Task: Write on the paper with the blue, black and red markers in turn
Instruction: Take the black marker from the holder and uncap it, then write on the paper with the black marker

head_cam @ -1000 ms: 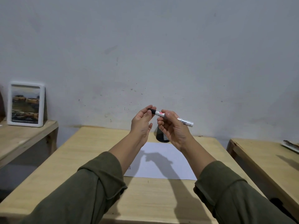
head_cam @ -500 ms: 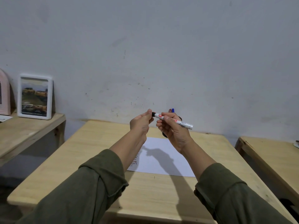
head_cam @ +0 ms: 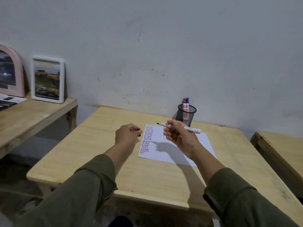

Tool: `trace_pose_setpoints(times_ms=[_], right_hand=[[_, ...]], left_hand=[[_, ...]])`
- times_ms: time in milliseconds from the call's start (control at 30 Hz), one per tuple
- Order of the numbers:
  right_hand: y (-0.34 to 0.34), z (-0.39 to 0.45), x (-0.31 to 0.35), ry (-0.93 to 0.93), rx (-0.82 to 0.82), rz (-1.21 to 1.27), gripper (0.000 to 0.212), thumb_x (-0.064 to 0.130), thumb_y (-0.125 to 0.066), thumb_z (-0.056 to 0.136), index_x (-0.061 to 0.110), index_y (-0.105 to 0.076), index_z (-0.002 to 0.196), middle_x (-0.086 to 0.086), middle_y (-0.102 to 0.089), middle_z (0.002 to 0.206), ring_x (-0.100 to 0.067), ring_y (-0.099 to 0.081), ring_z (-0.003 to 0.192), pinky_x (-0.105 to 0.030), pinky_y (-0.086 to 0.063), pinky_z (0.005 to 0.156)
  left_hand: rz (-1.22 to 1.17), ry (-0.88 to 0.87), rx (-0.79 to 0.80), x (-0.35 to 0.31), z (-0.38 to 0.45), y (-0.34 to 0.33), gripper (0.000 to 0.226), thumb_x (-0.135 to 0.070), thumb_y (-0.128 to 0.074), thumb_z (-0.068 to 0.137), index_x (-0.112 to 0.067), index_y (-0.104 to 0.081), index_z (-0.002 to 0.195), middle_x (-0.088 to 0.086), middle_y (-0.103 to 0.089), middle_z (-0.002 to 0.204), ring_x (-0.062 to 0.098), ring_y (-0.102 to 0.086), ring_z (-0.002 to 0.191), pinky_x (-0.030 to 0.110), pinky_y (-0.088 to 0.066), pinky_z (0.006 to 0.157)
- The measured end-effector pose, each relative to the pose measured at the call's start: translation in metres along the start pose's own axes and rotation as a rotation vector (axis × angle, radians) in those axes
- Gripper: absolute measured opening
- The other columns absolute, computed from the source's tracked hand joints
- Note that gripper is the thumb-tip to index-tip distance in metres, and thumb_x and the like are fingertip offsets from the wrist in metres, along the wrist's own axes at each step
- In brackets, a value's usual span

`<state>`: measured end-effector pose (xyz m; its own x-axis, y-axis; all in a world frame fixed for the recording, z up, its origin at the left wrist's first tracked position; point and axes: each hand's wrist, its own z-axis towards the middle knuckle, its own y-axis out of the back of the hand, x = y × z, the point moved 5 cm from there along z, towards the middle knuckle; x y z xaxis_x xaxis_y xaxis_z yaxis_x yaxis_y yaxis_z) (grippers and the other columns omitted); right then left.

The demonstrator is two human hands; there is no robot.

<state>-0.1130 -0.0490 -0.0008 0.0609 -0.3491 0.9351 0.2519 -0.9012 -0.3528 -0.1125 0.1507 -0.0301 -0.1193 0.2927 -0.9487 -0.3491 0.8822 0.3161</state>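
Note:
My right hand (head_cam: 182, 138) holds an uncapped black marker (head_cam: 178, 127) level above the white paper (head_cam: 201, 145), its black tip pointing left. My left hand (head_cam: 127, 134) is closed around the marker's black cap (head_cam: 139, 133), just left of the paper. Columns of short blue, black and red strokes (head_cam: 146, 139) fill the paper's left edge. A black mesh pen holder (head_cam: 186, 116) stands behind the paper with a red marker (head_cam: 184, 104) and a blue marker (head_cam: 187, 104) upright in it.
The paper lies on a light wooden table (head_cam: 114, 161) against a grey wall. A lower wooden bench (head_cam: 29, 118) at left carries a white photo frame (head_cam: 47, 79) and a pink arched frame (head_cam: 9, 74). Another wooden table (head_cam: 282, 149) stands at right.
The cap has come off the black marker and both hands have moved apart and lower. My view tilted down, and the pen holder and strokes came into sight.

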Motion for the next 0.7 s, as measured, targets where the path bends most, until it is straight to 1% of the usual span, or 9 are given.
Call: trace_pose_setpoints(times_ms=[33,100,133,167,267,333,400,533,700], right_hand=[[-0.001,0.000,-0.006,-0.009,-0.007,-0.015,0.021,0.026,-0.049,0.095,0.010,-0.062,0.090,-0.004,-0.066,0.069,-0.013,-0.064,0.061,-0.020,-0.053,0.058],[0.000,0.000,-0.019,-0.034,-0.027,-0.050,0.025,0.030,-0.050,0.093,0.009,-0.061,0.087,-0.002,-0.063,0.065,-0.011,-0.059,0.056,-0.019,-0.050,0.054],[0.000,0.000,-0.024,-0.049,-0.034,-0.069,0.024,0.029,-0.052,0.093,0.009,-0.062,0.085,-0.002,-0.061,0.064,-0.010,-0.057,0.053,-0.019,-0.049,0.052],[0.000,-0.001,-0.029,-0.061,-0.040,-0.089,0.022,0.027,-0.053,0.093,0.009,-0.062,0.084,-0.003,-0.060,0.064,-0.010,-0.055,0.052,-0.018,-0.048,0.052],[0.000,-0.003,-0.040,-0.082,-0.070,-0.136,0.010,0.014,-0.058,0.091,0.007,-0.064,0.090,-0.008,-0.058,0.065,-0.012,-0.053,0.050,-0.019,-0.046,0.051],[-0.001,-0.004,-0.044,-0.097,-0.096,-0.139,0.010,0.006,-0.061,0.087,0.007,-0.066,0.096,-0.009,-0.059,0.065,-0.013,-0.052,0.050,-0.020,-0.046,0.051],[-0.001,-0.005,-0.048,-0.104,-0.119,-0.143,0.012,0.001,-0.063,0.083,0.006,-0.068,0.092,-0.008,-0.059,0.064,-0.013,-0.050,0.051,-0.019,-0.045,0.051],[-0.005,-0.004,-0.055,-0.102,-0.143,-0.170,0.008,0.002,-0.068,0.079,0.009,-0.070,0.082,-0.002,-0.052,0.057,-0.010,-0.043,0.051,-0.021,-0.036,0.054],[-0.008,-0.002,-0.068,-0.134,-0.154,-0.259,0.014,0.006,-0.063,0.083,0.017,-0.071,0.081,0.003,-0.043,0.054,-0.007,-0.036,0.047,-0.018,-0.030,0.048]], left_hand=[[-0.005,0.006,-0.013,0.007,-0.001,0.000,0.008,-0.012,-0.069,0.081,-0.009,-0.071,0.088,0.006,-0.070,0.083,0.003,-0.060,0.062,0.005,-0.046,0.048],[0.004,0.012,-0.020,0.020,-0.001,-0.001,0.003,-0.012,-0.071,0.078,-0.013,-0.072,0.081,0.009,-0.074,0.087,0.012,-0.067,0.065,0.022,-0.059,0.067],[0.014,0.014,-0.010,0.025,-0.001,-0.002,0.003,-0.013,-0.072,0.077,-0.015,-0.071,0.079,0.010,-0.074,0.088,0.014,-0.069,0.067,0.029,-0.060,0.074],[0.029,0.016,0.001,0.029,-0.001,-0.002,0.003,-0.014,-0.072,0.078,-0.016,-0.071,0.079,0.009,-0.074,0.088,0.013,-0.069,0.068,0.029,-0.059,0.078],[0.125,-0.017,0.002,0.036,-0.001,0.001,0.010,-0.019,-0.070,0.079,-0.016,-0.073,0.088,0.002,-0.073,0.088,0.006,-0.063,0.068,0.020,-0.047,0.076],[0.164,-0.035,0.007,0.039,-0.003,0.002,0.017,-0.024,-0.069,0.080,-0.016,-0.073,0.095,0.002,-0.074,0.093,0.010,-0.065,0.081,0.017,-0.039,0.077],[0.179,-0.042,0.029,0.042,-0.003,0.004,0.025,-0.026,-0.068,0.081,-0.017,-0.071,0.104,0.004,-0.075,0.101,0.013,-0.064,0.094,0.017,-0.036,0.079],[0.205,-0.058,0.108,0.048,-0.003,0.004,0.045,-0.028,-0.070,0.079,-0.018,-0.061,0.122,0.003,-0.071,0.114,0.016,-0.059,0.114,0.019,-0.035,0.087],[0.261,-0.095,0.185,0.051,-0.005,0.005,0.060,-0.032,-0.074,0.075,-0.022,-0.053,0.131,-0.001,-0.066,0.125,0.014,-0.054,0.122,0.019,-0.034,0.088]])
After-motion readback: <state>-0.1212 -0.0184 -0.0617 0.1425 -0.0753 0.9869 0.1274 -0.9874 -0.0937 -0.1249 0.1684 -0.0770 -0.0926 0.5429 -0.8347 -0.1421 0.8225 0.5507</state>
